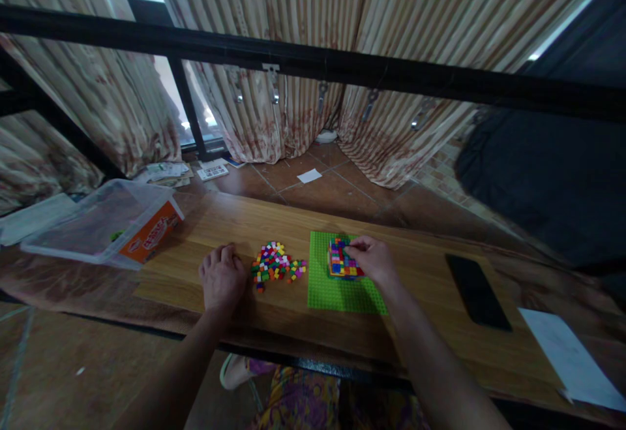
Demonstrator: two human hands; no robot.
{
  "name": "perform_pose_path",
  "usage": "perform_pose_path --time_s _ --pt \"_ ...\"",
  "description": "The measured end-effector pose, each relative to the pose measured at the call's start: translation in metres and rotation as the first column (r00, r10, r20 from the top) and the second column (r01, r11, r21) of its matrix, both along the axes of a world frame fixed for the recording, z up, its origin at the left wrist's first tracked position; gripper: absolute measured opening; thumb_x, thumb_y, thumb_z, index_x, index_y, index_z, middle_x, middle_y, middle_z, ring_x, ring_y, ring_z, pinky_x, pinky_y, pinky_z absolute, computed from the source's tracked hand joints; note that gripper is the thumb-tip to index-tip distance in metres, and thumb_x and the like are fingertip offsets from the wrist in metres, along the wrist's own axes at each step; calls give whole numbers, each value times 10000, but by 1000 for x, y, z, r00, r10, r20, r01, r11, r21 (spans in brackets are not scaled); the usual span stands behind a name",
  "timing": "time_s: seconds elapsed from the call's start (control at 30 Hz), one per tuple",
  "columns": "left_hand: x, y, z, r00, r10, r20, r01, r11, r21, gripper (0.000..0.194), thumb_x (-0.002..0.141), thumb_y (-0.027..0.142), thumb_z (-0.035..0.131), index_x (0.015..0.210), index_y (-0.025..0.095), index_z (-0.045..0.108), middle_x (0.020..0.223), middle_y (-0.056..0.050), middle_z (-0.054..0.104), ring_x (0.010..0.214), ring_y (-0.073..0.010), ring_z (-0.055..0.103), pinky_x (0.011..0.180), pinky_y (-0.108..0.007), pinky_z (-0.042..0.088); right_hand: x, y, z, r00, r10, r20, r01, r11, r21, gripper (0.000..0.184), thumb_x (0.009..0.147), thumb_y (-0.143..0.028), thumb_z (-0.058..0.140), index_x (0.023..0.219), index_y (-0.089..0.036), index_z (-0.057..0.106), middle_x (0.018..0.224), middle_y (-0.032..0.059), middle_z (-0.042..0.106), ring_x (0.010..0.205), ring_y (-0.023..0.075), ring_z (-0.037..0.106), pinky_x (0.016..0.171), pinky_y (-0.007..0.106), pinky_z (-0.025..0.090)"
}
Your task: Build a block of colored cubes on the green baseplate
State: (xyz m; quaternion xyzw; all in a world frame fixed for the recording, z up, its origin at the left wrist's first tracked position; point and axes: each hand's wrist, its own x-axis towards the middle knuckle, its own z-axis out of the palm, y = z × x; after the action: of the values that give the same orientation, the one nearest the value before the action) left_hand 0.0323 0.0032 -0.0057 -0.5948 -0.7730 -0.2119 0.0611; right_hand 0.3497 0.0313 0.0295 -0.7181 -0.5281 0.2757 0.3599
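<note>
My right hand (374, 259) reaches over a low block of multicoloured building bricks (341, 265). Its thumb and forefinger are pinched at the block's top, on what looks like a small building brick, mostly hidden by the fingertips. The block stands on a bright green studded baseplate (320, 293). To the left of the plate lies a loose pile of small coloured bricks (274, 263), a few of them close to the plate's edge. My left hand (222, 278) rests palm down on the wooden board just left of the pile, its fingers loosely bent and apart, holding nothing visible.
A clear plastic bin (92, 221) with an orange label stands at the left, a green piece inside. On the right lie a black phone-like slab (476, 291) and a white sheet (572, 355). A dark metal rail (313, 58) crosses beyond the wooden board (235, 215), before striped curtains.
</note>
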Motion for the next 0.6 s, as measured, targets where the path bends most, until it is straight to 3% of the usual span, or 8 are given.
perform_pose_path --time_s 0.4,0.5,0.6 --pt "0 0 1 1000 4 9 -4 1000 -8 329 883 247 391 1105 159 617 1127 -121 615 1039 -276 521 930 -423 380 0 -1 2 998 -4 -70 5 1000 9 151 631 -329 678 719 -206 670 645 1 668 598 162 605 582 274 453" --pt "1 -1 2 1000 5 20 -5 1000 -14 334 883 241 384 1110 162 617 1129 -124 613 1043 -279 520 927 -426 380 4 -20 9 996 -47 -69 54 992 114 260 711 -412 636 852 -197 675 719 31 688 657 183 627 622 294 481" --pt "1 -1 3 999 -1 34 2 1000 -16 334 877 237 393 1114 165 617 1141 -127 608 1049 -281 518 924 -429 380 9 -58 6 982 -174 68 153 958 241 432 791 -516 570 1063 -186 636 890 80 695 778 220 636 718 361 503"
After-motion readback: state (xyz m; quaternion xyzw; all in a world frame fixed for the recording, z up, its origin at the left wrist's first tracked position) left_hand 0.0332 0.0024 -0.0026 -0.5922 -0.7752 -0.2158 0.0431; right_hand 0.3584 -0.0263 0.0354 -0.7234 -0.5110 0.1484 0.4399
